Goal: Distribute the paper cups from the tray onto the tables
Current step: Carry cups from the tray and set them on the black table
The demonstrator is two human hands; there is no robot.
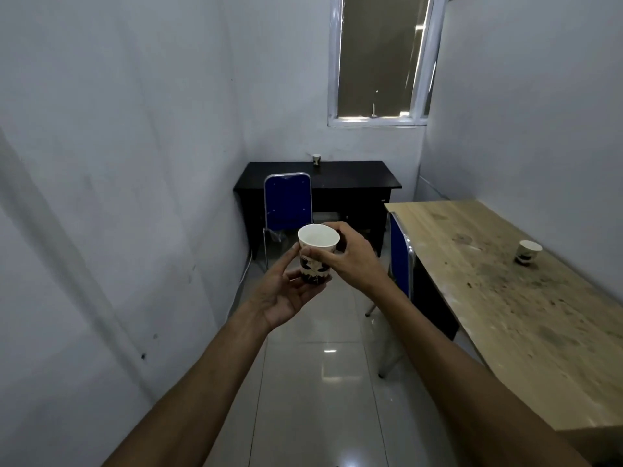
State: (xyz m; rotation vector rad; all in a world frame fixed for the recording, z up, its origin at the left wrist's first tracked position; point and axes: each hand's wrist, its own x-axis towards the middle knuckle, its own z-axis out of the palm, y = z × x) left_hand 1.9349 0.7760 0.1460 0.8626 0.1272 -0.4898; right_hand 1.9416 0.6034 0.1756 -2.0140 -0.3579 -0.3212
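Note:
A white paper cup with a dark print (pixel 318 238) is held upright in mid-air in front of me, over the floor. My left hand (pixel 286 294) cradles its base from below. My right hand (pixel 347 256) pinches its upper side just under the rim. A second paper cup (pixel 529 251) stands on the light wooden table (pixel 505 298) at the right. A third cup (pixel 316 159) stands at the back edge of the black desk (pixel 354 178) under the window. No tray is in view.
A blue chair (pixel 287 200) stands tucked at the black desk. Another blue chair (pixel 400 257) sits at the wooden table's left side. A narrow strip of glossy tiled floor (pixel 323 382) runs between the left wall and the wooden table.

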